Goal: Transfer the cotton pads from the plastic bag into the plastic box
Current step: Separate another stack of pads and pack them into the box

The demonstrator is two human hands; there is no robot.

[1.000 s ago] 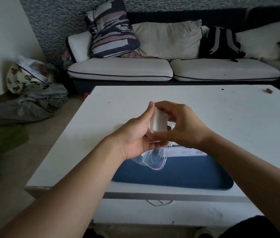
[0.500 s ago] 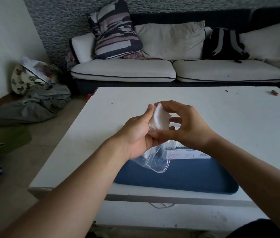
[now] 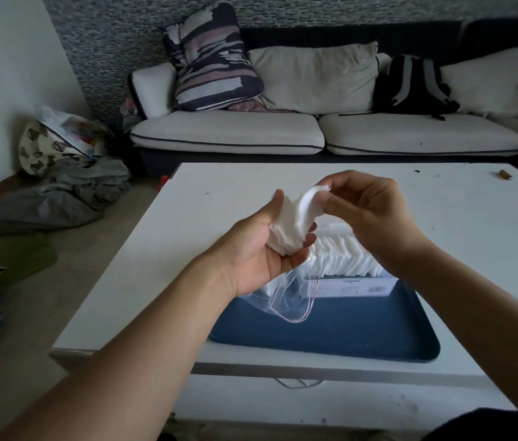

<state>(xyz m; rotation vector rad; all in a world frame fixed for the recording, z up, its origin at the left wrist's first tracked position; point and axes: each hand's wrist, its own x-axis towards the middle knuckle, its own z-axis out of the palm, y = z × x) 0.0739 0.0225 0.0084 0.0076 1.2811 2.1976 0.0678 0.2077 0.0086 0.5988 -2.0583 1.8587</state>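
Head view. Left hand (image 3: 261, 249) palm up above the near half of the white low table (image 3: 187, 237), fingers curled round a bunched stack of white cotton pads (image 3: 286, 232); thumb upright against the stack's left side. Right hand (image 3: 369, 218) just beside it, thumb and forefinger pinching the top pad, a single round white cotton pad (image 3: 310, 198), peeled up and bent away from the stack. Clear plastic zip bag with red seal line (image 3: 286, 300) hanging slack below the left hand, mouth open toward the camera, draped over the dark blue rectangular tray (image 3: 346, 332). Clear plastic box with a white label (image 3: 353, 286) standing on the tray behind the bag, under the right wrist, packed with upright white pads (image 3: 343, 259). Beyond the table: white-cushioned sofa (image 3: 229, 135), black backpack (image 3: 410, 87) on it.
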